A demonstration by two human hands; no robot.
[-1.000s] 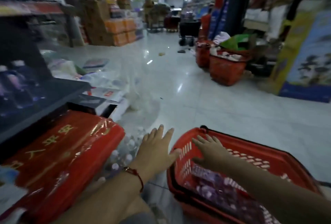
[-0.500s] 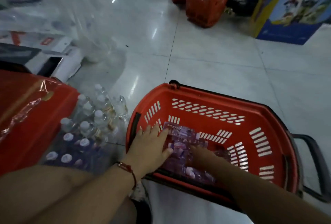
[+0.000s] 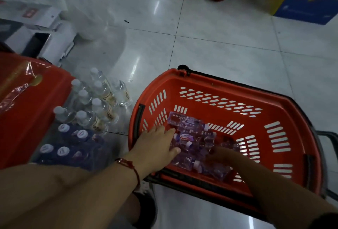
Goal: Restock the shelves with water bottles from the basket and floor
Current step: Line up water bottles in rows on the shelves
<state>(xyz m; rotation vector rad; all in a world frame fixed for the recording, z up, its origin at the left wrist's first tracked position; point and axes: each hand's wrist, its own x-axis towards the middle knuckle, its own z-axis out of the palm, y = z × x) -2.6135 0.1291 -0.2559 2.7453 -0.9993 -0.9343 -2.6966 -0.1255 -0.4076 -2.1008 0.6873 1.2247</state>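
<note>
Down on the glossy pale tiled floor, seen from the head camera, a red slotted plastic shopping basket with a black rim and handle serves as the landmark. Inside it, against the near wall, lies a heap of small purple-tinted plastic water bottles with white caps, all on their sides. The left hand, a red cord bracelet on its wrist, lies across the near-left of the heap with fingers nearly straight, touching the bottles without curling round any. The right hand reaches in from the near-right; it is dim and its fingers are buried among the bottles, so I cannot tell whether it has one in hold.

Left of the basket, standing on the floor, are clear white-capped bottles with pale labels, and nearer, a wrapped pack of dark blue bottles. Further left sits a red film-wrapped carton.

Risks, as I judge them: the bottles are smooth, round and loosely piled, so a grab at several at once may let one slide out and roll; leaning on the near rim could tip the basket.

One purple label shows a red oval logo, too blurred to read; the other labels are illegible.
</note>
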